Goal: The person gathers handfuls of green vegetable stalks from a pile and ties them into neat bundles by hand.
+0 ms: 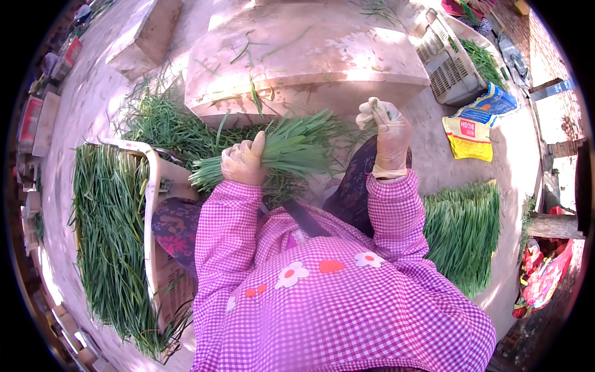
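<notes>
My left hand [243, 158], in a thin pale glove, is closed around a bunch of long green leaves [297, 141], held roughly level over loose leaves on the ground. My right hand [381, 127], also gloved, is raised right of the bunch, apart from it, with curled fingers; a small bit between the fingertips is too small to name. Below the hands, a pile of loose leaves [158, 124] lies against the front of a low pale block [304, 59].
At left stands a crate [167, 291] packed with leaves; at right lie stacked leaves [462, 239]. Beyond are another crate [443, 65], a yellow-blue sack [468, 139], a low slab [136, 40] and red bags [548, 276].
</notes>
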`<state>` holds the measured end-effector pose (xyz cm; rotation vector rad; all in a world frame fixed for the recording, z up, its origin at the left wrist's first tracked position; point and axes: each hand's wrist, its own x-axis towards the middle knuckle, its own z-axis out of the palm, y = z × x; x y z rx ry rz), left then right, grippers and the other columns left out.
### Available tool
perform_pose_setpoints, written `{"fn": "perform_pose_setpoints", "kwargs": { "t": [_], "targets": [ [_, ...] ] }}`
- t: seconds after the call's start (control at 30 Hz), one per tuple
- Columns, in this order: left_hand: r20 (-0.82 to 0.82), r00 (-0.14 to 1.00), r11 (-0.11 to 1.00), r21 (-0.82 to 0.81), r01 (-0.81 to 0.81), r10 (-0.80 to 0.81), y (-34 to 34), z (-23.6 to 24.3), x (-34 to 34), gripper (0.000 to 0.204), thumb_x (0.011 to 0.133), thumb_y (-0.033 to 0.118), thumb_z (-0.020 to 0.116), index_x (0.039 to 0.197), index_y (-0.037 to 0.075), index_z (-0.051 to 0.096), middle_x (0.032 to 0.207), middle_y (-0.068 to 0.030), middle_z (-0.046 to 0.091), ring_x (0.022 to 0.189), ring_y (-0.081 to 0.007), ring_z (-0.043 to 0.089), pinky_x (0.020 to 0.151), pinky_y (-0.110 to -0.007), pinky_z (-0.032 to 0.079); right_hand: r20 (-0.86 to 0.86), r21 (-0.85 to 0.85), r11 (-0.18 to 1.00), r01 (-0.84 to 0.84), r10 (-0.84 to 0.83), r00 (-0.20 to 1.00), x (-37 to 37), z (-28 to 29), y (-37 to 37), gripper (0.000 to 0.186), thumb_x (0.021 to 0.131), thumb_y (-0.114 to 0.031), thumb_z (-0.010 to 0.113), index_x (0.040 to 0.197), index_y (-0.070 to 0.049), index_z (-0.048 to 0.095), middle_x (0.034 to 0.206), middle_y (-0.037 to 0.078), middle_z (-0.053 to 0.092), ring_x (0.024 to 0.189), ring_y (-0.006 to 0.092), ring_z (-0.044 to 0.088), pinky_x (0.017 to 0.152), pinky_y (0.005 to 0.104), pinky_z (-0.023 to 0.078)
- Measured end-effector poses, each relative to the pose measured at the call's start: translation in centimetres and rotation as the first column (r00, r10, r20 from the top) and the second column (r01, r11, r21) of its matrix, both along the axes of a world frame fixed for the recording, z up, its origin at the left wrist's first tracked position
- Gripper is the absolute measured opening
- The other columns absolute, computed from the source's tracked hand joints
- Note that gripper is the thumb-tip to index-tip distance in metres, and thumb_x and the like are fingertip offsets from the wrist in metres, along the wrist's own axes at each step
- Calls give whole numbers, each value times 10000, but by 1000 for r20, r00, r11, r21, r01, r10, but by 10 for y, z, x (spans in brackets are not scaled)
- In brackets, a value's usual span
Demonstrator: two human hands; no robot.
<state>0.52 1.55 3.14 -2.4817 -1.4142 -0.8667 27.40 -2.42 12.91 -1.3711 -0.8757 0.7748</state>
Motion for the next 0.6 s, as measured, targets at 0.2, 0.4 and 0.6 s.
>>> {"fn": "perform_pose_setpoints", "kwargs": {
  "t": [0.2,0.4,0.6],
  "targets": [
    [33,999,993,116,18,-22,4,0,2,599,644,159,713,1224,210,571,825,16,576,734,-204,592,737,-390,448,71,-124,932,-341,351,934,9,2,-15,293,913,-130,622,1183,-17,630,978,72,696,853,122,650,770,245,510],
    [-14,997,958,277,72,-71,-1,18,4,468,732,101,623,1188,201,599,787,45,549,684,-159,560,700,-345,460,150,-335,890,-311,376,915,0,2,-15,252,926,-214,611,1068,-20,684,898,63,708,804,122,657,744,243,512],
    [-140,952,864,400,305,-271,-20,60,25,442,714,95,640,1148,177,631,832,36,548,706,-140,561,712,-311,465,-64,-87,901,-424,420,905,25,11,7,564,938,-413,582,1347,-34,495,1199,101,619,1071,148,601,876,285,471]
  ]
}}
